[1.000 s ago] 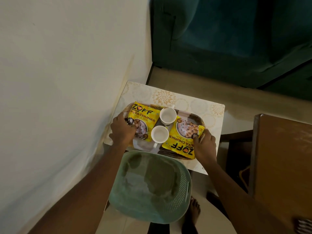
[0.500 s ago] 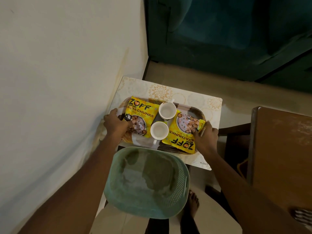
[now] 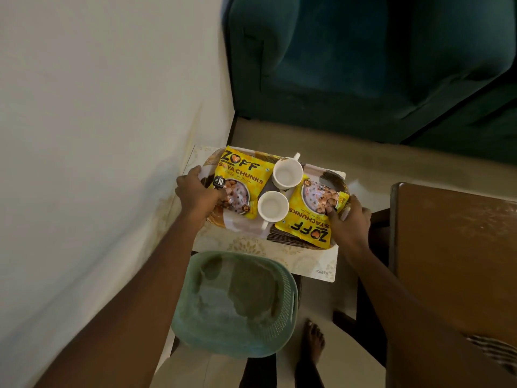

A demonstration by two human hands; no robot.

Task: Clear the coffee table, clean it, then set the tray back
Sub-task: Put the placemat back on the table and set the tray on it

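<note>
On small coffee table (image 3: 307, 261) beside wall: oval tray (image 3: 243, 229), loaded with two yellow soya-chunk packets (image 3: 240, 175) and two white cups (image 3: 287, 172), gripped at both short ends. Left hand (image 3: 195, 193) clamped on tray's left rim, thumb over packet corner; right hand (image 3: 349, 219) clamped on right rim, fingers pinning second packet. Both arms extended forward, reaching down. Clearing barely begun, judging by load; wiping and returning tray remain. Green basket (image 3: 237, 303) sits nearer, just below table edge.
</note>
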